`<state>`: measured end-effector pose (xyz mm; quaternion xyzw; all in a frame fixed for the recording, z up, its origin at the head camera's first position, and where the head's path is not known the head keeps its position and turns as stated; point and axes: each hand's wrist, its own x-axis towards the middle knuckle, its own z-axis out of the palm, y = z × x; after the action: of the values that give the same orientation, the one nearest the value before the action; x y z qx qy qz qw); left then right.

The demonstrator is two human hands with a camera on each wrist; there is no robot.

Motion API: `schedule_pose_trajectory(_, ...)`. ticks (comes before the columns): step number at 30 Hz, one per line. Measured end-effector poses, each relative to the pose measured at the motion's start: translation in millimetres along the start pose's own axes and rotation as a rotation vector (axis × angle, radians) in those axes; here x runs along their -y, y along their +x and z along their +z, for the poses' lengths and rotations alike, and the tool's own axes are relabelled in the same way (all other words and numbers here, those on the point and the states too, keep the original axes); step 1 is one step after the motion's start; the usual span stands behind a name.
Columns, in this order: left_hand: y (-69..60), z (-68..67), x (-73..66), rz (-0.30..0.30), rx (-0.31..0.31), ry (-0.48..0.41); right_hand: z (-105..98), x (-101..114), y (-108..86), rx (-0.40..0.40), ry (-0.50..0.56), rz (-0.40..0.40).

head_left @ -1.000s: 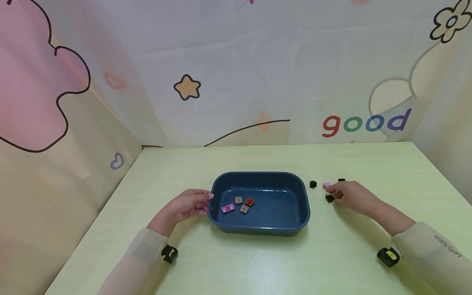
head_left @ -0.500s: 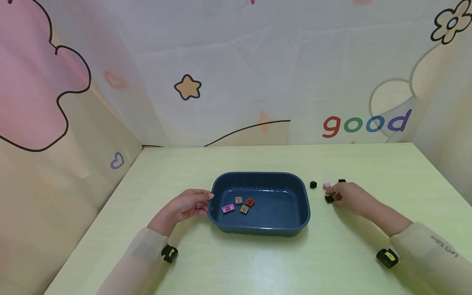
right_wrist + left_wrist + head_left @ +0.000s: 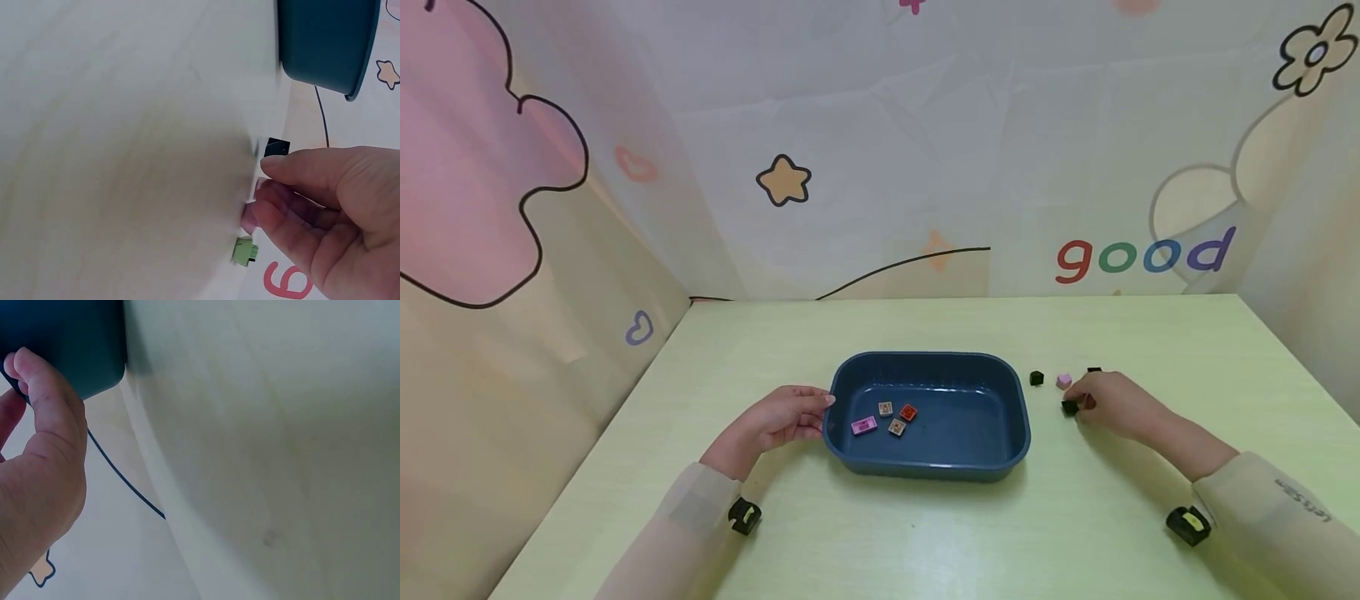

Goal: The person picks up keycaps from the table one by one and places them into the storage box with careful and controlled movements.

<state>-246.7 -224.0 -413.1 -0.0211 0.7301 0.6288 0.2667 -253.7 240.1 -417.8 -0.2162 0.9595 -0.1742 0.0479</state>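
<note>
A pink block (image 3: 248, 219) is partly covered by the right hand (image 3: 342, 212); a green block (image 3: 243, 251) is seen below, a black block (image 3: 277, 147) and blue tub (image 3: 328, 44) above

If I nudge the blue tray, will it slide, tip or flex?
The blue tray looks wide and low, so it would probably slide rather than tip. Its rim shows no bend at the left hand, suggesting fairly stiff walls. The pink block seems loose inside and might shift.

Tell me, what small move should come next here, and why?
Probably the right grip should secure the black block by its fingertips: it's within easy reach, and the left grip holds the blue tray, where four small blocks lie.
</note>
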Motion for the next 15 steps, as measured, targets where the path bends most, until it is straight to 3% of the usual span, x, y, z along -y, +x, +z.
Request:
schedule_pose_trajectory(10,0.6,-0.2,-1.5,-0.006,-0.01,0.026,-22,4,-0.1,-0.007,0.049,-0.005)
schedule_pose_trajectory(15,1.2,0.3,-3.5,-0.014,-0.023,0.037,-41,8,3.0,0.027,0.101,0.019)
